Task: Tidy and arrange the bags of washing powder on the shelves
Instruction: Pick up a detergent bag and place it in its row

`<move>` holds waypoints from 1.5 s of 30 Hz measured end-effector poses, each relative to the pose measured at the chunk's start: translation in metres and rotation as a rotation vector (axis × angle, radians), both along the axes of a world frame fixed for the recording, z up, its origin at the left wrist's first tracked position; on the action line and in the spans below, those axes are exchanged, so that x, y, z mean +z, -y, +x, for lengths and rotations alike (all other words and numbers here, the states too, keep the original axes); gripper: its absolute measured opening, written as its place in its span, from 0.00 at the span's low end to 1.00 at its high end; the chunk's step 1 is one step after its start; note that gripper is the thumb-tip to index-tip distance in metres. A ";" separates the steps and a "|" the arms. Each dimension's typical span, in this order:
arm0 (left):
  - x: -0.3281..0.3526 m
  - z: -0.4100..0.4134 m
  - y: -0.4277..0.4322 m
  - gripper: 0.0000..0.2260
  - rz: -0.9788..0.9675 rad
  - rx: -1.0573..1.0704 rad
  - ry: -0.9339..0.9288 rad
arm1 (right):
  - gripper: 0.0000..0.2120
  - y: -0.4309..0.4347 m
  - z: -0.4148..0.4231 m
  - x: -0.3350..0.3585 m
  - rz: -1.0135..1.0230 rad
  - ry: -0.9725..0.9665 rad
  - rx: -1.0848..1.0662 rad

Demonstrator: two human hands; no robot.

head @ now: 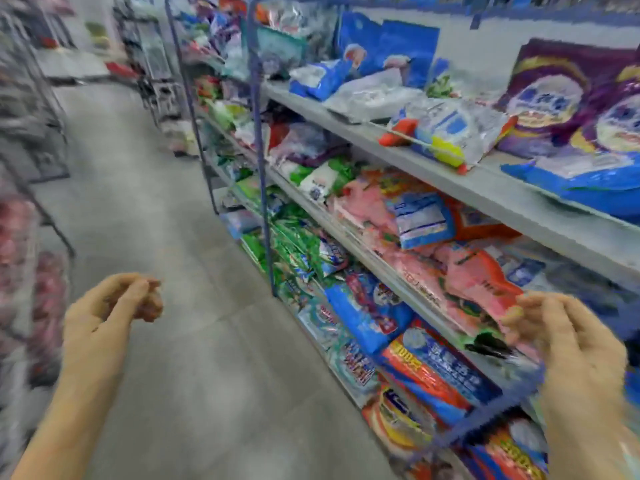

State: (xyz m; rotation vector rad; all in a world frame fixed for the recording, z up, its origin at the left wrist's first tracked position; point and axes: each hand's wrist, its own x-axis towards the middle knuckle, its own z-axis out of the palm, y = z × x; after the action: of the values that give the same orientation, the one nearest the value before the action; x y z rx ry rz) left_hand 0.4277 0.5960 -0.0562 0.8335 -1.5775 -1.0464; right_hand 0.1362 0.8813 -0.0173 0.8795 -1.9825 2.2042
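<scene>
The left hand (107, 310) is nearest, loosely curled and gripping nothing, over the floor (194, 341) on the aisle side of the blue post (261, 161). The right hand (568, 344), fingers relaxed, hovers well right of that post before the pink bags (467, 271). Blur hides whether it touches them. These bags lie flat and askew on the middle shelf (381, 268), long axes toward the aisle, ends overhanging its edge. Green bags (294, 247) are heaped by the post's foot. Up and right of the post, purple bags (554, 98) stand upright, cut off by the frame. Left of the post the floor runs wide. Goods beyond the post are too smeared to read.
</scene>
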 end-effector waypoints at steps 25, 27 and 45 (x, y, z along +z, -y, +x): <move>0.003 -0.224 0.309 0.13 0.064 -0.215 -0.141 | 0.08 0.287 -0.165 0.048 0.126 -0.366 -0.187; 0.004 -0.256 0.330 0.15 0.062 -0.287 -0.138 | 0.08 0.294 -0.182 0.064 0.332 -0.609 -0.337; 0.052 -0.428 0.457 0.12 -0.005 -0.908 -0.122 | 0.19 0.330 -0.235 0.099 1.302 -0.511 -0.618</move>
State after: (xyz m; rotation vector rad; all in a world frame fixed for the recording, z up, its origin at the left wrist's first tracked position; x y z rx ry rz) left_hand -0.0003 0.1391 -0.0040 -0.0096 -1.8796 -1.6740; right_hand -0.0984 0.5509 0.0821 0.5749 -2.6764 0.1787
